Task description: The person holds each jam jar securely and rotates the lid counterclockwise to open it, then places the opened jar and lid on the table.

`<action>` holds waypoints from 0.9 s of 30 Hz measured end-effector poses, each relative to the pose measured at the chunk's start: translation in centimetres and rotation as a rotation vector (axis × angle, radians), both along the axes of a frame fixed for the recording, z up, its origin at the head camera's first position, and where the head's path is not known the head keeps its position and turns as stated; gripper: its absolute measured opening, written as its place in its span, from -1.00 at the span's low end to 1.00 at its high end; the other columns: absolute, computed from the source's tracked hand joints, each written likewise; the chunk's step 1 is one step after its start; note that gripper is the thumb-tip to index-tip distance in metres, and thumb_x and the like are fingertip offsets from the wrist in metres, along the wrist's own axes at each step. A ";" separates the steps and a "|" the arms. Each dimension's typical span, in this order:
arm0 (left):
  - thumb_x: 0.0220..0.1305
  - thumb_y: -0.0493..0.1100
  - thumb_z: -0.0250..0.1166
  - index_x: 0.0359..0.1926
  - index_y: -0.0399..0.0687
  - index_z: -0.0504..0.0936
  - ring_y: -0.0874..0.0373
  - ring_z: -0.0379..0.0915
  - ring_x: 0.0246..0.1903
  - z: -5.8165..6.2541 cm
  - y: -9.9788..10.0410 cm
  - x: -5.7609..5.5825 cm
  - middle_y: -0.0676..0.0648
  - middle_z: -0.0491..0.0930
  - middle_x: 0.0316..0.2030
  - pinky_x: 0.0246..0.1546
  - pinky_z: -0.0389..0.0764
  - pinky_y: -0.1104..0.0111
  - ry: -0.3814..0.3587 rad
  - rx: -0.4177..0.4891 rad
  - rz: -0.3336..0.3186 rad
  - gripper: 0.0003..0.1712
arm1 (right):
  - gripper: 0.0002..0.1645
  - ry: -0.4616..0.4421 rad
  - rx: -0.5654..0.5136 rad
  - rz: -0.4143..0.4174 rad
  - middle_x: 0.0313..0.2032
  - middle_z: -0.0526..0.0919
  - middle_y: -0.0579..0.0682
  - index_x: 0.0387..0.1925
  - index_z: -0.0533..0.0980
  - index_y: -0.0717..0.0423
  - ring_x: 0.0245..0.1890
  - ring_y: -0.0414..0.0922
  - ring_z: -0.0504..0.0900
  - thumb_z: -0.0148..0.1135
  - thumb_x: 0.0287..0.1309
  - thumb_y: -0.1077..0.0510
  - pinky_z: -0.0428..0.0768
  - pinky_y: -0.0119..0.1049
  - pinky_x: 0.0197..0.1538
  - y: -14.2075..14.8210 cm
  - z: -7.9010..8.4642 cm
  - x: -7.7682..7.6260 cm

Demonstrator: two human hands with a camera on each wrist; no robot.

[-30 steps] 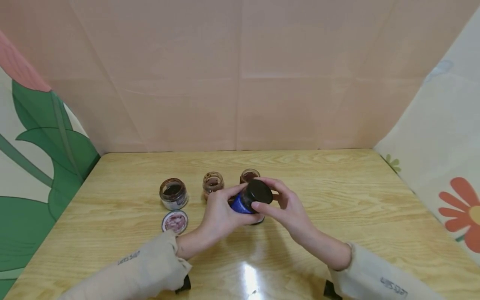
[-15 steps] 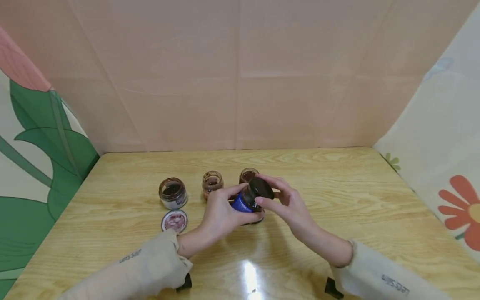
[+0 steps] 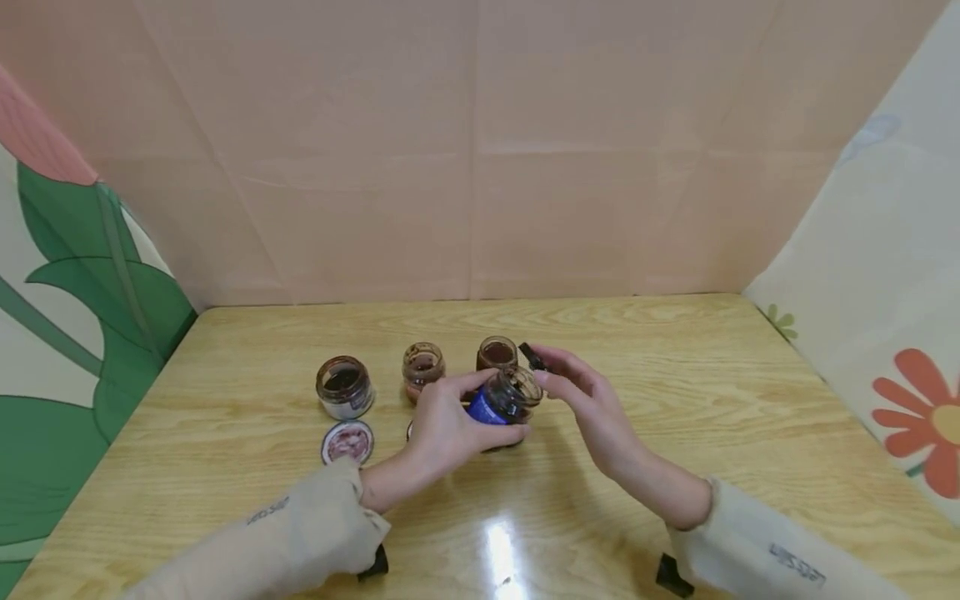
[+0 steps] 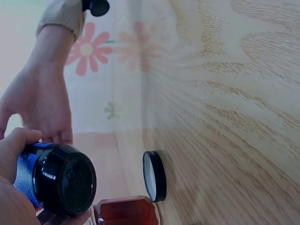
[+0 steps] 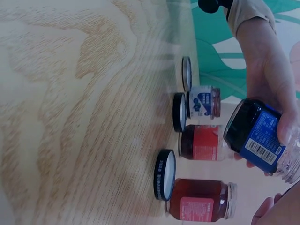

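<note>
My left hand point(image 3: 442, 421) grips a dark glass jar with a blue label point(image 3: 486, 408) above the table, tilted with its mouth toward my right hand. In the right wrist view a barcode shows on the blue-labelled jar point(image 5: 262, 145); in the left wrist view its dark base faces the camera. My right hand point(image 3: 596, 408) pinches a black lid point(image 3: 532, 357) between thumb and fingers, tipped on edge just off the jar's uncovered glass mouth. Its fingers lie partly outside the right wrist view.
Three uncovered jars stand behind and left of my hands: a wide one point(image 3: 345, 387), a middle one point(image 3: 423, 367) and a brown-red one point(image 3: 497, 352). Loose lids lie before them: a smeared lid point(image 3: 347, 442) and two black-rimmed lids, one nearer point(image 5: 165, 174), one farther point(image 5: 179, 112).
The black lid has come off the blue-labelled jar and moved slightly up and right in my right hand. The jar's mouth now shows; my left hand has hardly moved.
</note>
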State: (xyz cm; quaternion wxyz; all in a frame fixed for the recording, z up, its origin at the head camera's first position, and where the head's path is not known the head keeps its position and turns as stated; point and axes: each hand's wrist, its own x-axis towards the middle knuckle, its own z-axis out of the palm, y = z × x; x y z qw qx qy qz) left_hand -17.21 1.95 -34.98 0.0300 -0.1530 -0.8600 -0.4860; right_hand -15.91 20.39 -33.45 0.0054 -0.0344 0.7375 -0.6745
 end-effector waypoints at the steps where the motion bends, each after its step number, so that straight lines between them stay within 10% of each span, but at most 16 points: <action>1: -0.32 0.13 0.62 0.11 -0.01 0.61 0.11 0.60 -0.09 0.0 0.1 0.0 -0.06 0.67 -0.03 -0.12 0.61 0.25 -0.005 -0.004 0.001 -0.14 | -0.49 -0.015 -0.015 -0.019 0.06 0.51 -0.04 0.23 0.37 0.24 -0.03 -0.21 0.45 0.05 0.29 0.13 0.37 -0.35 0.08 0.1 0.0 0.0; 14: -0.37 0.22 0.61 0.10 0.06 0.63 0.12 0.59 -0.09 -0.2 1.0 -0.4 -0.05 0.66 -0.01 -0.15 0.61 0.29 -0.029 -0.028 0.029 -0.11 | -0.51 0.035 -0.256 -0.014 -0.24 0.62 -0.23 -0.05 0.46 -0.12 -0.25 -0.28 0.52 -0.42 0.50 -0.15 0.43 -0.39 -0.19 1.4 -0.9 -0.4; 27: -0.35 0.20 0.61 0.12 0.05 0.61 0.12 0.57 -0.08 -0.3 1.4 -0.6 -0.03 0.66 0.00 -0.15 0.60 0.28 -0.060 -0.038 0.011 -0.11 | -0.41 -0.171 -0.348 -0.098 -0.16 0.53 -0.11 0.25 0.24 0.37 -0.23 -0.25 0.51 -0.44 0.52 0.01 0.51 -0.44 -0.17 1.0 -1.5 -0.9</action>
